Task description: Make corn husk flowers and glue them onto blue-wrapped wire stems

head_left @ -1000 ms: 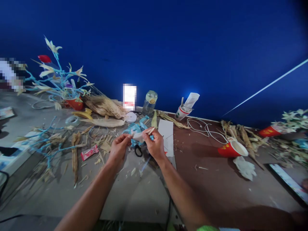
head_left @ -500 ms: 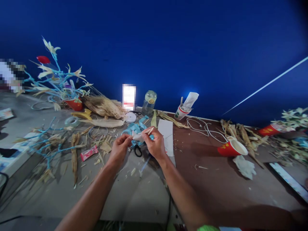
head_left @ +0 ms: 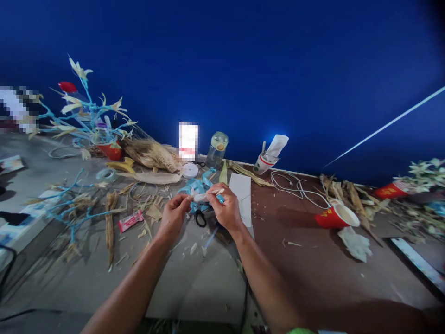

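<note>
Between my two hands, a pale piece of what looks like corn husk (head_left: 200, 197) is stretched just above the table. My left hand (head_left: 174, 213) pinches its left end between thumb and forefinger. The fingers of my right hand (head_left: 226, 209) are closed on its other end, and a folded part sticks out over them. Crumpled light blue ribbon (head_left: 195, 185) lies directly behind and beneath the husk. Below the hands shows the black handle loop of what seem to be scissors (head_left: 200, 219); their blades are hidden.
At the left, a red paper cup (head_left: 110, 150) holds blue-wrapped branches with husk flowers. Corn husks (head_left: 153, 154), a tape roll (head_left: 107, 175) and a pink wrapper (head_left: 130, 221) lie nearby. A glass jar (head_left: 217, 150) stands behind. Rightward are a white cable (head_left: 299, 188), another red cup (head_left: 335, 217) and a phone (head_left: 417, 264).
The husk's right end has been turned and now lies flatter over my right fingers. Both hands keep their grip. The whole view has shifted slightly.
</note>
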`<state>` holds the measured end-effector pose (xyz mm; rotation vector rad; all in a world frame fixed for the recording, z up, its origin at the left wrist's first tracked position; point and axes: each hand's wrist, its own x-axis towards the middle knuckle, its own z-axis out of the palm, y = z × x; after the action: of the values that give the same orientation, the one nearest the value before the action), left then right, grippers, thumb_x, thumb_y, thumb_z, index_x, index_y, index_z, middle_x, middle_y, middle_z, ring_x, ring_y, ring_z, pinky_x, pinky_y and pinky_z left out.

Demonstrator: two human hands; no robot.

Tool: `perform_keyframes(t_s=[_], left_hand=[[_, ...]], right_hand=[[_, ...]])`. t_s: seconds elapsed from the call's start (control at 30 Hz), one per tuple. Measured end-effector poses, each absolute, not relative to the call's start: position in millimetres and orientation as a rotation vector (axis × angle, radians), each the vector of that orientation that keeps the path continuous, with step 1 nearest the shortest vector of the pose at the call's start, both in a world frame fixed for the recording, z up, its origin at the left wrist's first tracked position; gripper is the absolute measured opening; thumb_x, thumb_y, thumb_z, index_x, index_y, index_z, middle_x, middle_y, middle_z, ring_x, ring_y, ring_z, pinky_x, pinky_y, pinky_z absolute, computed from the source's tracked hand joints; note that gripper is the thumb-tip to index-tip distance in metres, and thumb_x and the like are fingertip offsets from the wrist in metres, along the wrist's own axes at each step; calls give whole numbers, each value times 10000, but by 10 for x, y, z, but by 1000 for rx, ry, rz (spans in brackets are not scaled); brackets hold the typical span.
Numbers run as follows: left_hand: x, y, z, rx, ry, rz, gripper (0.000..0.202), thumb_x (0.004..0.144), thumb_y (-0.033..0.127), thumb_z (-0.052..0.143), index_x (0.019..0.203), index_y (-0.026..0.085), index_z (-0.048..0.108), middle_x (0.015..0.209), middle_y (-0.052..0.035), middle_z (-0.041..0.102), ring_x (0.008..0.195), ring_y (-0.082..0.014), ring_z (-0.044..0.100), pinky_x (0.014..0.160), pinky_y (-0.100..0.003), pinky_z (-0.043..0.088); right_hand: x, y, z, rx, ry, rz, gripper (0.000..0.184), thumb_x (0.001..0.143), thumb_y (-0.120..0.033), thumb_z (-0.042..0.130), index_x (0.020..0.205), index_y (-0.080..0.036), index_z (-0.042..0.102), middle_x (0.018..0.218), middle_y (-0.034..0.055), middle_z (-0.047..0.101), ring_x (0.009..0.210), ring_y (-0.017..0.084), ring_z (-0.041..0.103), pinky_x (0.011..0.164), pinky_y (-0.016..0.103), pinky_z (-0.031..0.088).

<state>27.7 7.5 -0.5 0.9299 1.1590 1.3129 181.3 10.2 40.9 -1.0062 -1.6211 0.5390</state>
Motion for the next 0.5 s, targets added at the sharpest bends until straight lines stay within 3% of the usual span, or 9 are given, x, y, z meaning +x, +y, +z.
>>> perform_keyframes(t_s=[0.5], left_hand=[[261, 79, -37, 978, 1136, 1324, 202, 689, 368, 701, 682, 168, 676, 591, 10, 530, 558, -99, 433, 555, -224, 351]], right_hand=[[1840, 93, 475, -1053, -1663, 585, 122, 796, -178, 543, 687, -197, 594, 759, 12, 628, 737, 144, 597, 710, 269, 461]])
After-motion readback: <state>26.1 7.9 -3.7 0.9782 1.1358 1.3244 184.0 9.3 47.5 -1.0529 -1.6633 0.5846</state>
